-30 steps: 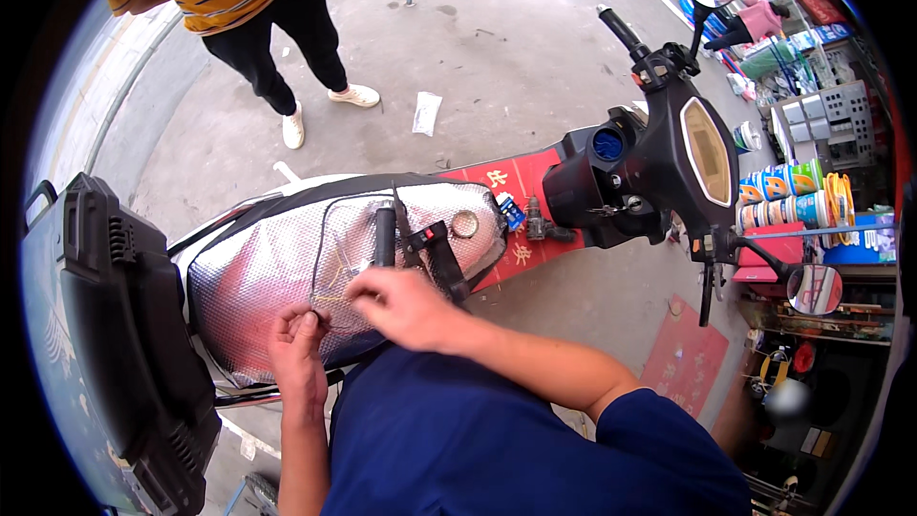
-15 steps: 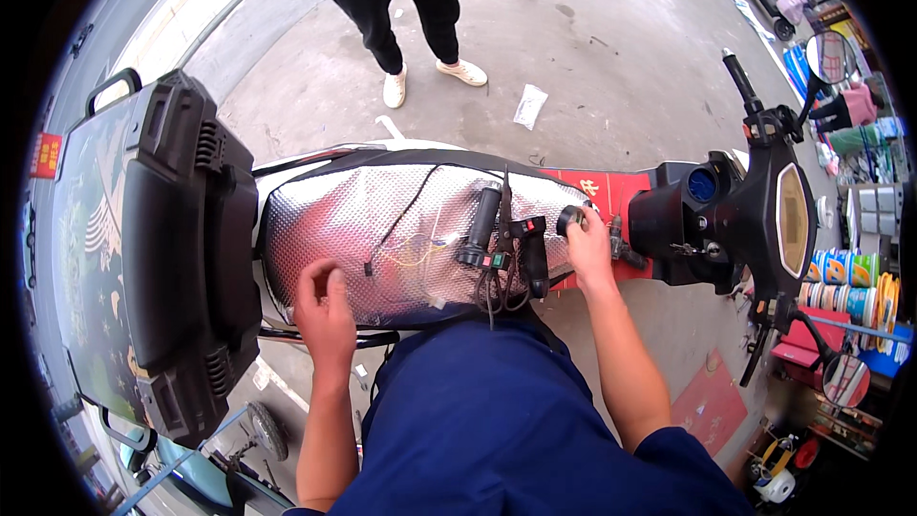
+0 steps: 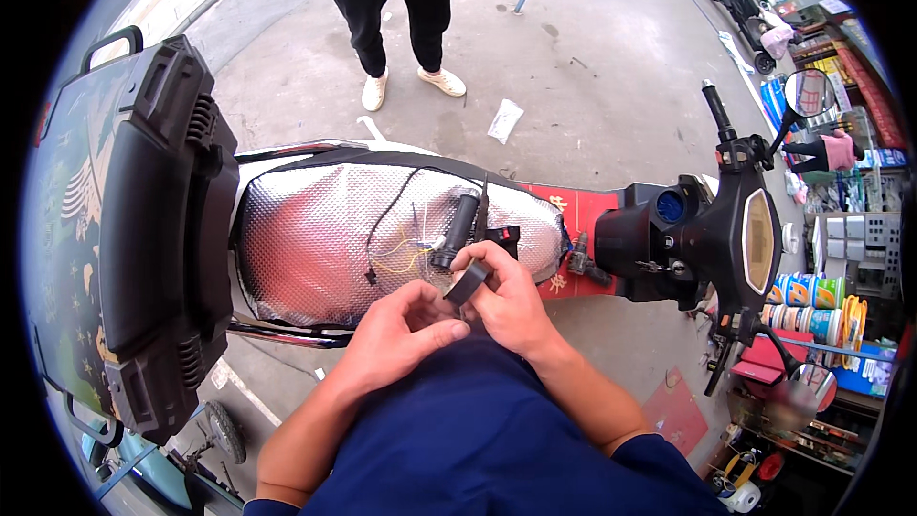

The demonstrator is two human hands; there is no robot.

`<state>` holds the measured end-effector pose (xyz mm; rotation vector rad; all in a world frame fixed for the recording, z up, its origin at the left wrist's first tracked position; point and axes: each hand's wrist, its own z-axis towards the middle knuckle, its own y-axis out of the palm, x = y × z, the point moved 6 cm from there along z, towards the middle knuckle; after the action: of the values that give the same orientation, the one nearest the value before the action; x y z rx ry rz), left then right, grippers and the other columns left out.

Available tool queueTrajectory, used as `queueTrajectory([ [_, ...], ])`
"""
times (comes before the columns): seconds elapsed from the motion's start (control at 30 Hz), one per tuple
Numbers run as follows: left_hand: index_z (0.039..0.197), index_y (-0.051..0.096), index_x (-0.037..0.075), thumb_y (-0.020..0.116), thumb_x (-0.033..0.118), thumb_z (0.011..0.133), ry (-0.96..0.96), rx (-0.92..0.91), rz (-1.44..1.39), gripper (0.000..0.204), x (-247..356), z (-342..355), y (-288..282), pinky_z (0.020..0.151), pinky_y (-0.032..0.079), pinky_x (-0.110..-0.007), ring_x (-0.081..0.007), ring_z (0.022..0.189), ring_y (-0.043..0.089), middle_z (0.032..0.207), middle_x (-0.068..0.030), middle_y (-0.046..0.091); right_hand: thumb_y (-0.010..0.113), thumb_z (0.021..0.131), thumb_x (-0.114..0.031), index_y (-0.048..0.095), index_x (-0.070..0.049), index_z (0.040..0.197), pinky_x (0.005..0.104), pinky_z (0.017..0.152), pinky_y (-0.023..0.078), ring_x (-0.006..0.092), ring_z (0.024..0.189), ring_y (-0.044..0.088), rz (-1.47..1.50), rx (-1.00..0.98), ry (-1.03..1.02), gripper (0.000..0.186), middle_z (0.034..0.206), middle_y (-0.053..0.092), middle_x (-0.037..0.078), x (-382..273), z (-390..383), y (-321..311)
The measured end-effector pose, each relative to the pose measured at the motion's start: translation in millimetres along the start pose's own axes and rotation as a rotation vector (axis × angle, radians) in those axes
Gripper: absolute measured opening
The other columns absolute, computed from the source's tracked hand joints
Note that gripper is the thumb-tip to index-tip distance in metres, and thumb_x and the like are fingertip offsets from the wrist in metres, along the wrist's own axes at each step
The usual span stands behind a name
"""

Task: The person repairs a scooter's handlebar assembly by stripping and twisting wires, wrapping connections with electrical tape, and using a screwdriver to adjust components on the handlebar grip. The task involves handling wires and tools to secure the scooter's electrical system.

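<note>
My right hand point(image 3: 504, 298) grips a roll of black tape point(image 3: 468, 280) just above the near edge of the scooter seat point(image 3: 315, 229), which wears a silver quilted cover. My left hand point(image 3: 399, 333) pinches the roll's lower edge with thumb and fingers. Right behind the hands a black handlebar grip point(image 3: 456, 227) lies on the seat, with thin yellow and black wires point(image 3: 396, 253) trailing from it.
A black rear box point(image 3: 158, 229) sits at the left of the scooter; the dashboard and handlebar point(image 3: 745, 229) are at the right. A person in black trousers point(image 3: 396, 10) stands beyond the seat. Shelves of goods point(image 3: 831, 306) line the right. A white scrap point(image 3: 504, 119) lies on the concrete.
My right hand came back from the red footboard area to the seat's near edge, holding the tape roll. My left hand left the seat and joined it.
</note>
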<state>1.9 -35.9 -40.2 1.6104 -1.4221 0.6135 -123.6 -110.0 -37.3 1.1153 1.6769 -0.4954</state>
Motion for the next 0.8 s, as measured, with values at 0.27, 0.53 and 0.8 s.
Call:
queueTrajectory([
  [0.27, 0.096, 0.063, -0.001, 0.07, 0.019, 0.089, 0.052, 0.081, -0.066, 0.022, -1.8, 0.3, -4.0, 0.063, 0.047, -0.024, -0.0073, 0.069, 0.058, 0.079, -0.0027, 0.066, 0.059, 0.091, -0.006, 0.055, -0.004, 0.1, 0.0218, 0.053, 0.042, 0.0061, 0.06, 0.052, 0.058, -0.051, 0.045, 0.01, 0.075, 0.055, -0.001, 0.3, -2.3, 4.9],
  [0.53, 0.091, 0.066, -0.001, 0.064, 0.009, 0.087, 0.112, 0.213, 0.112, 0.011, -0.8, -3.5, -8.8, 0.058, 0.044, -0.022, -0.0057, 0.061, 0.055, 0.073, -0.0021, 0.065, 0.06, 0.091, -0.007, 0.056, -0.003, 0.099, 0.0228, 0.053, 0.044, 0.0079, 0.059, 0.055, -0.004, -0.019, 0.034, 0.009, 0.075, 0.058, 0.001, 8.9, -2.9, 5.1],
  [0.8, 0.086, 0.06, -0.001, 0.059, 0.005, 0.083, -0.07, 0.02, -0.549, 0.007, -7.5, 2.8, -7.0, 0.06, 0.045, -0.025, -0.0109, 0.063, 0.056, 0.072, -0.0063, 0.062, 0.063, 0.091, -0.008, 0.058, 0.0, 0.097, 0.0232, 0.049, 0.046, 0.0089, 0.056, 0.056, -0.021, -0.054, 0.081, 0.011, 0.074, 0.06, 0.004, 4.7, -0.9, -5.5],
])
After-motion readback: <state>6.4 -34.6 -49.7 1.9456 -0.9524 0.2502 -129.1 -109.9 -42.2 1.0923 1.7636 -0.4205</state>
